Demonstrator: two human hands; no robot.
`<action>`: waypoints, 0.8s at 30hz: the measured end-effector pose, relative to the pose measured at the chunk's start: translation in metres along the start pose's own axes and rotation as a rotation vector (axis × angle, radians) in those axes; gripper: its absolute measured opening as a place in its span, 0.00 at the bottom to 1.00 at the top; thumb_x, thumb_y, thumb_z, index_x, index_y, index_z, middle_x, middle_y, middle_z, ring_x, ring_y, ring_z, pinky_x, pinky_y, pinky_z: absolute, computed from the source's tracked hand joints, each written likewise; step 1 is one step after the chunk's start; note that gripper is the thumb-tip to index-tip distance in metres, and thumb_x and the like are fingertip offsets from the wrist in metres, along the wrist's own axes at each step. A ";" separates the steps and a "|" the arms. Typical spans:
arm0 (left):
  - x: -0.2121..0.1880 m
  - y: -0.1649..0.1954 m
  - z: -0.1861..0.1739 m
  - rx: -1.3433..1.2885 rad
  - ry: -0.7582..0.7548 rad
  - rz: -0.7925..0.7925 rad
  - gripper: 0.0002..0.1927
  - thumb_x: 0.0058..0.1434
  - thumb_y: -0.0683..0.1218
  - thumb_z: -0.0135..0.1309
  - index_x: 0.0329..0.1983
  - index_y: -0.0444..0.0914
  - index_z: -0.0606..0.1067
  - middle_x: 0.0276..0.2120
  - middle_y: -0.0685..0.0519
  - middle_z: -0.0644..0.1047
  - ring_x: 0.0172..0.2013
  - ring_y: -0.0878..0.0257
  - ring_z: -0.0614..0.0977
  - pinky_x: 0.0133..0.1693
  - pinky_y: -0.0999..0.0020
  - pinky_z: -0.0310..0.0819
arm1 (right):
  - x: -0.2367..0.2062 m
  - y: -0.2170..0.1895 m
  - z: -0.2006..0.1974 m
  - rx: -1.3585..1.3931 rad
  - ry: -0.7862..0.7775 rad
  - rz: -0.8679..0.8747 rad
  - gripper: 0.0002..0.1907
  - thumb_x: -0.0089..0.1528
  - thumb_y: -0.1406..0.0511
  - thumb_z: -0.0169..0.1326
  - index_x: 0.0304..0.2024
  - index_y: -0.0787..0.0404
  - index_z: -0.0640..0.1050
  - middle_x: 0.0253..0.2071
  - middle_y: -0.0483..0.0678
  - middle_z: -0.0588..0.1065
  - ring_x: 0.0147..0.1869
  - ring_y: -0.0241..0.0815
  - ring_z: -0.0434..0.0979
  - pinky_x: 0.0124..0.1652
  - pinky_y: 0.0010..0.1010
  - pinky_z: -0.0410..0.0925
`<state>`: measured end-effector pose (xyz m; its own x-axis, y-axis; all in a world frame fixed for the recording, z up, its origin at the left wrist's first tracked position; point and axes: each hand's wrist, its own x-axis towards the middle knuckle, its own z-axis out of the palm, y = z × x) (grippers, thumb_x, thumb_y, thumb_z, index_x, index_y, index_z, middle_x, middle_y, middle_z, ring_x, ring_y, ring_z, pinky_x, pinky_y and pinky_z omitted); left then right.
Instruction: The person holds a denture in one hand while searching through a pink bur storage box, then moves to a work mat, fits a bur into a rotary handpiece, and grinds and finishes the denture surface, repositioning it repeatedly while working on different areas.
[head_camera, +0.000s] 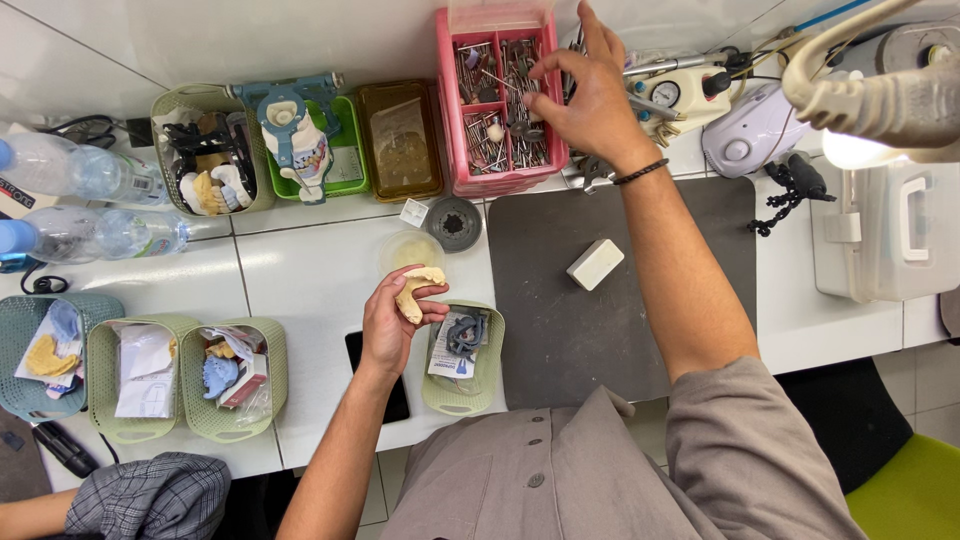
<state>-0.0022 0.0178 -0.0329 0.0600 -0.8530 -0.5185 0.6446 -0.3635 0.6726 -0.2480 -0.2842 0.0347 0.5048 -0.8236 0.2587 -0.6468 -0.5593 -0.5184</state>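
My left hand (392, 318) holds a cream-coloured dental cast (418, 288) above the white worktop, next to a small green basket (486, 372) with a grey dental piece in it. My right hand (588, 98) reaches into a pink compartment tray (448, 110) full of thin metal burs at the back of the bench. Its fingertips are pinched among the burs; whether they hold one I cannot tell.
A dark grey mat (600, 320) carries a white block (595, 264). Green baskets (185, 385) stand at the left, water bottles (90, 232) beyond. A brown box (400, 140), a round grey dish (453, 222), a lamp (880, 100) and a white case (880, 240) surround the area.
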 end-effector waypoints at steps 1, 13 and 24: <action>0.000 0.000 -0.001 -0.003 -0.001 0.001 0.23 0.72 0.50 0.35 0.62 0.31 0.68 0.44 0.35 0.81 0.33 0.55 0.85 0.37 0.63 0.82 | 0.000 0.000 -0.002 -0.007 -0.028 -0.002 0.16 0.59 0.60 0.74 0.47 0.49 0.85 0.79 0.66 0.51 0.80 0.72 0.47 0.74 0.56 0.52; 0.002 -0.001 -0.003 -0.002 -0.014 0.001 0.23 0.72 0.51 0.36 0.62 0.31 0.68 0.45 0.35 0.81 0.33 0.55 0.85 0.37 0.63 0.83 | 0.001 0.000 0.004 -0.079 0.024 -0.119 0.19 0.50 0.60 0.79 0.42 0.51 0.87 0.74 0.63 0.60 0.74 0.67 0.59 0.69 0.51 0.58; 0.000 -0.001 -0.005 -0.009 -0.002 -0.007 0.24 0.71 0.51 0.36 0.62 0.32 0.68 0.45 0.35 0.81 0.34 0.55 0.85 0.37 0.64 0.82 | 0.001 -0.012 -0.012 0.112 0.202 0.027 0.06 0.64 0.65 0.69 0.43 0.56 0.84 0.69 0.52 0.72 0.72 0.52 0.71 0.68 0.41 0.67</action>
<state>0.0013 0.0201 -0.0362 0.0544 -0.8511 -0.5222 0.6517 -0.3660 0.6643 -0.2461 -0.2796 0.0509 0.3562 -0.8466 0.3953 -0.5856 -0.5320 -0.6116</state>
